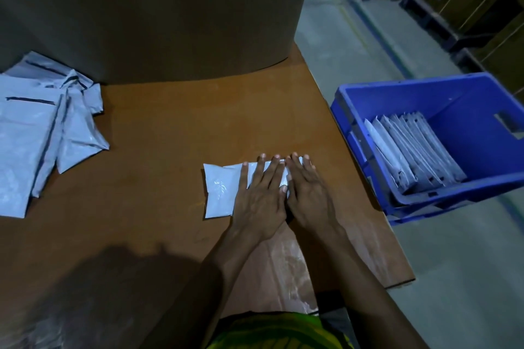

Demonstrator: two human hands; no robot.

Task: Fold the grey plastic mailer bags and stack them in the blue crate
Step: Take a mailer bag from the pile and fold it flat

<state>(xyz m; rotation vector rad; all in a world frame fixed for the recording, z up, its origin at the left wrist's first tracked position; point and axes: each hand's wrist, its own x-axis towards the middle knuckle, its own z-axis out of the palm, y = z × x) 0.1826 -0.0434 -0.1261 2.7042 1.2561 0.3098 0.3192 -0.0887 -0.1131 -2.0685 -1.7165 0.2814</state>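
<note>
A folded grey mailer bag [219, 191] lies flat on the brown table [158, 133], right of centre. My left hand [259, 198] and my right hand [307, 195] rest side by side on its right part, palms down, fingers spread, pressing it flat. Neither hand grips anything. A loose pile of unfolded grey mailer bags [42, 127] sits at the table's left edge. The blue crate [465, 93] stands beside the table on the right, lower than its top, with several folded mailers [411, 150] leaning in a row inside.
A large brown cardboard box [147, 14] fills the back of the table. A clear plastic sheet [283, 269] lies near the front edge. Grey floor with a blue line and dark shelving is at the far right.
</note>
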